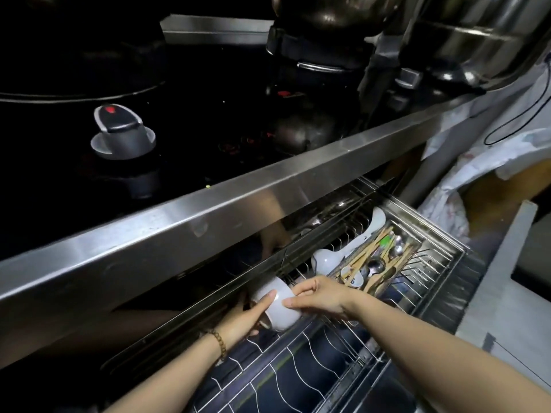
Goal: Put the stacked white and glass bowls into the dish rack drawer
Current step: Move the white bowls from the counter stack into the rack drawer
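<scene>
Nearest us, the wire dividers of the dish rack drawer (298, 371) stand pulled out, the slots on the near side holding nothing we can make out. A beaded bracelet (219, 342) sits on the left wrist.

Both hands meet at the drawer's far left edge. The left hand (241, 318) grips the white bowl (280, 308) from below, thumb curled over its side. The right hand (322, 296) pinches the same bowl at its base, thumb against the white wall and fingers bent above. The bowl lies tilted on its side, mouth facing left, over the wire slots and partly under the overhanging steel counter edge (238, 210). We cannot tell whether a glass bowl is nested inside.

Just right of the hands, a white ceramic ladle (328, 259) rests in the rack. Beside it the cutlery tray (433, 244) holds chopsticks (365, 256) and metal spoons (376, 267), close to the right hand.

The counter edge crowds the bowl from above. Beyond it, on the dark cooktop, a grey stove knob (122, 129) bears a red mark. Farthest off stand a dark pot (328, 13) and a steel pot (477, 34). A black cable (521, 114) hangs at far right.
</scene>
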Demonstrator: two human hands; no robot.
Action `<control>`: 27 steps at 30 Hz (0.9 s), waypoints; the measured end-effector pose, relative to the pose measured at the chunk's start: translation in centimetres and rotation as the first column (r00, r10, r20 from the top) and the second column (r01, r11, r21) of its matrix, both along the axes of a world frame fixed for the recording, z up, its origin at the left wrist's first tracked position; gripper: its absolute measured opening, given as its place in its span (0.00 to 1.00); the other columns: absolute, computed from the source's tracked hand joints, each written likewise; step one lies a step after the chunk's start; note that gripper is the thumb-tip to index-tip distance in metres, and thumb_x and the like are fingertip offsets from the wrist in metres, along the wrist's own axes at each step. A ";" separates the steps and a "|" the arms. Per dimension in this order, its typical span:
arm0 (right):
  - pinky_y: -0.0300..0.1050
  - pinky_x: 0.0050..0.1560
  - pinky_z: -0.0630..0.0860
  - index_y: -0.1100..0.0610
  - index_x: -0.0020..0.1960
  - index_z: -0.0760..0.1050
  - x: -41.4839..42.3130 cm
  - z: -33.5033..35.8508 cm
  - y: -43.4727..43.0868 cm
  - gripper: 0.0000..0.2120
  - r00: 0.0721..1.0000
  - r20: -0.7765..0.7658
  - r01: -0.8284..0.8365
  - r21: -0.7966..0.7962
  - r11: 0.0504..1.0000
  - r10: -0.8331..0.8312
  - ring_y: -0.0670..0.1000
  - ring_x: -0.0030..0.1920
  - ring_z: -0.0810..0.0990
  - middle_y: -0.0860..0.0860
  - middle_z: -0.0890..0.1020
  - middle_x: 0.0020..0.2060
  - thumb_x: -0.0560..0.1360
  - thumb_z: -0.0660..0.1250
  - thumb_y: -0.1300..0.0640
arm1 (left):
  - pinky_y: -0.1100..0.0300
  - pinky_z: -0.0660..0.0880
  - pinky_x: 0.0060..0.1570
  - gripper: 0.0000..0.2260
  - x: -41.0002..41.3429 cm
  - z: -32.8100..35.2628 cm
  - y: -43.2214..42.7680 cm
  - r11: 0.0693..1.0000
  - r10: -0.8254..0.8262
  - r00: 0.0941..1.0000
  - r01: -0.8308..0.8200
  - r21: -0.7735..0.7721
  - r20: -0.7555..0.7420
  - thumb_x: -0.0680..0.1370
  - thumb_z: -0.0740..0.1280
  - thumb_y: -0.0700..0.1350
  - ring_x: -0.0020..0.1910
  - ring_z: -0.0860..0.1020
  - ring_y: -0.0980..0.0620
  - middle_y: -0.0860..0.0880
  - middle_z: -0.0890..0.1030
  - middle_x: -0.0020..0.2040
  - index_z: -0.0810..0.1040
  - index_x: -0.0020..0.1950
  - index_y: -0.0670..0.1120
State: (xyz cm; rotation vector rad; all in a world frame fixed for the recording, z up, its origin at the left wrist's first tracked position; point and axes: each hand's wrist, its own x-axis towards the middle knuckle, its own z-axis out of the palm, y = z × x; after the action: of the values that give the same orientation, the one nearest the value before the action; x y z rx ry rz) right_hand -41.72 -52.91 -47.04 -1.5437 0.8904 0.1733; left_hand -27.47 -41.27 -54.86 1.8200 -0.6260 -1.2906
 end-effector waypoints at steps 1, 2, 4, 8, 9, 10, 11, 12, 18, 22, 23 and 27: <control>0.31 0.37 0.73 0.59 0.44 0.78 -0.1 -0.2 -0.1 0.02 1.000 -0.005 0.003 -0.002 1.000 -0.003 0.45 0.35 0.74 0.52 0.78 0.35 0.73 0.70 0.61 | 0.66 0.77 0.33 0.31 -0.2 -0.1 -0.2 1.000 0.015 1.000 -0.015 -0.004 0.022 0.70 0.65 0.66 0.38 0.79 0.57 0.52 0.82 0.48 0.68 0.66 0.50; 0.32 0.38 0.73 0.60 0.44 0.78 -0.2 -0.5 -0.3 0.02 1.000 -0.011 0.007 -0.002 1.000 -0.007 0.45 0.35 0.74 0.53 0.78 0.36 0.73 0.70 0.61 | 0.66 0.77 0.32 0.26 -0.3 -0.2 -0.5 1.000 0.025 0.999 -0.024 -0.010 0.047 0.71 0.65 0.65 0.35 0.79 0.58 0.54 0.81 0.44 0.68 0.63 0.52; 0.31 0.35 0.73 0.59 0.41 0.78 -0.3 -0.9 -0.5 0.03 1.000 -0.019 0.009 -0.006 1.000 -0.009 0.45 0.34 0.74 0.53 0.77 0.34 0.73 0.71 0.61 | 0.69 0.73 0.26 0.19 -0.6 -0.3 -0.9 0.999 0.031 0.996 -0.030 -0.021 0.088 0.72 0.65 0.63 0.25 0.77 0.62 0.55 0.80 0.37 0.69 0.57 0.54; 0.30 0.33 0.74 0.58 0.41 0.78 -0.4 -1.5 -1.0 0.03 0.999 -0.033 0.026 0.006 1.000 -0.026 0.44 0.32 0.74 0.52 0.78 0.34 0.73 0.71 0.60 | 0.75 0.67 0.23 0.16 -0.8 -0.2 -1.3 0.999 0.034 0.984 -0.034 -0.003 0.177 0.72 0.65 0.62 0.27 0.74 0.68 0.62 0.75 0.35 0.64 0.52 0.57; 0.30 0.34 0.75 0.57 0.41 0.79 -0.5 -1.6 -1.0 0.03 0.999 -0.038 0.034 0.006 0.999 -0.034 0.44 0.32 0.75 0.51 0.79 0.33 0.73 0.71 0.60 | 0.77 0.66 0.22 0.16 -0.8 -0.2 -1.3 0.999 0.036 0.982 -0.036 -0.006 0.188 0.73 0.65 0.62 0.26 0.74 0.70 0.63 0.75 0.31 0.64 0.52 0.57; 0.30 0.34 0.75 0.55 0.40 0.79 -0.5 -1.7 -1.1 0.03 0.998 -0.046 0.037 0.000 0.999 -0.037 0.44 0.32 0.76 0.49 0.80 0.32 0.72 0.71 0.59 | 0.78 0.65 0.23 0.15 -0.9 -0.2 -1.3 0.999 0.033 0.980 -0.033 -0.005 0.196 0.73 0.65 0.61 0.24 0.73 0.71 0.63 0.75 0.25 0.64 0.52 0.56; 0.31 0.35 0.75 0.54 0.39 0.79 -0.5 -1.7 -1.0 0.04 0.998 -0.055 0.038 -0.014 0.999 -0.039 0.43 0.32 0.77 0.47 0.80 0.31 0.72 0.72 0.58 | 0.79 0.65 0.23 0.15 -0.9 -0.1 -1.2 1.000 0.029 0.979 -0.030 0.003 0.201 0.74 0.65 0.60 0.22 0.72 0.73 0.63 0.74 0.20 0.64 0.51 0.55; 0.32 0.38 0.75 0.54 0.39 0.79 -0.4 -1.7 -1.0 0.04 0.997 -0.069 0.033 -0.034 0.999 -0.035 0.43 0.34 0.77 0.46 0.81 0.32 0.72 0.72 0.57 | 0.80 0.65 0.23 0.15 -0.9 0.0 -1.1 0.999 0.031 0.980 -0.034 0.008 0.197 0.74 0.65 0.59 0.22 0.72 0.74 0.66 0.72 0.17 0.64 0.52 0.55; 0.40 0.43 0.76 0.60 0.61 0.76 -0.9 0.4 -0.8 0.20 0.980 -0.185 0.047 -0.144 0.989 -0.074 0.50 0.44 0.76 0.56 0.80 0.47 0.73 0.71 0.52 | 0.68 0.71 0.44 0.30 -1.1 2.3 1.1 0.999 0.037 0.986 -0.041 0.020 0.162 0.74 0.65 0.60 0.45 0.79 0.57 0.47 0.81 0.48 0.70 0.67 0.40; 0.38 0.46 0.75 0.58 0.66 0.72 -2.8 3.9 1.0 0.22 0.979 -0.109 0.150 -0.210 0.966 -0.175 0.49 0.52 0.76 0.55 0.78 0.59 0.74 0.68 0.51 | 0.52 0.71 0.61 0.25 -1.9 5.6 2.7 0.999 0.044 0.995 -0.043 -0.012 0.085 0.76 0.65 0.54 0.63 0.74 0.40 0.43 0.76 0.64 0.68 0.67 0.41; 0.39 0.50 0.75 0.57 0.66 0.71 -3.5 4.9 1.8 0.23 0.978 -0.083 0.166 -0.230 0.959 -0.189 0.49 0.55 0.76 0.54 0.77 0.61 0.75 0.68 0.49 | 0.49 0.70 0.62 0.25 -2.2 6.5 3.1 0.999 0.045 0.996 -0.043 -0.028 0.073 0.76 0.66 0.52 0.63 0.73 0.38 0.43 0.76 0.63 0.68 0.67 0.40; 0.50 0.68 0.69 0.50 0.67 0.70 -6.4 9.3 5.3 0.22 0.965 0.078 0.262 -0.318 0.911 -0.251 0.50 0.62 0.74 0.50 0.75 0.63 0.75 0.67 0.46 | 0.60 0.72 0.54 0.24 -3.1 11.0 5.2 0.991 0.007 0.994 0.007 -0.133 0.106 0.76 0.66 0.51 0.52 0.77 0.51 0.46 0.78 0.59 0.68 0.68 0.43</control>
State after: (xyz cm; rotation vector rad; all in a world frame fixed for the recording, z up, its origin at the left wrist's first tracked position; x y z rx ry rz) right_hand -48.08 -47.63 -37.72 -1.7073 1.1260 -0.2017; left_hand -30.59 -36.06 -43.81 1.7866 -0.7528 -1.1296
